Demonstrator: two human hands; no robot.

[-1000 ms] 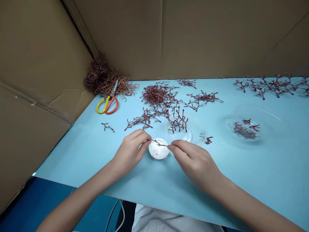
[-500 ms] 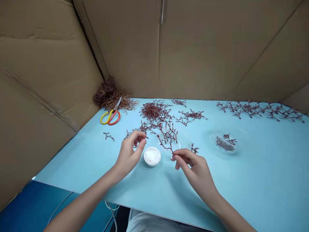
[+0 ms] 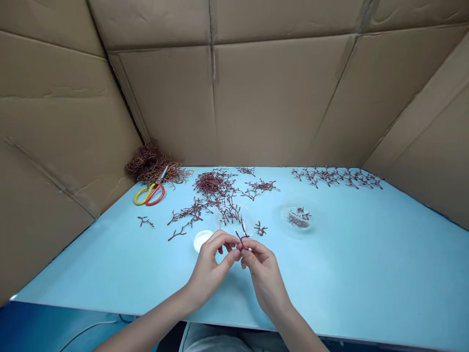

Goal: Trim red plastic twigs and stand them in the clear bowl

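Observation:
Close together in front of my body, both my hands meet at a dark red-brown branched twig (image 3: 242,234), which points up and away from me. My right hand (image 3: 264,274) pinches its lower end between thumb and fingers. The thumb and fingertips of my left hand (image 3: 214,266) are closed right beside that end, on what looks like a small twig piece; the fingers hide most of it. A small white dish (image 3: 202,239) with white stuff in it sits behind my left hand, partly covered. A clear shallow dish (image 3: 247,215) with twigs lies just beyond.
Loose twigs (image 3: 210,183) are heaped mid-table, with a larger tangle (image 3: 148,164) in the left corner. Yellow-and-red-handled scissors (image 3: 156,190) lie by it. Branched pieces (image 3: 337,176) line the back right. Another clear dish (image 3: 298,220) holds bits. Cardboard walls (image 3: 264,107) enclose the table.
My hands, apart before, have come together at the lower end of the branched twig. The twig has turned more upright. The camera view has tilted up and shifted right.

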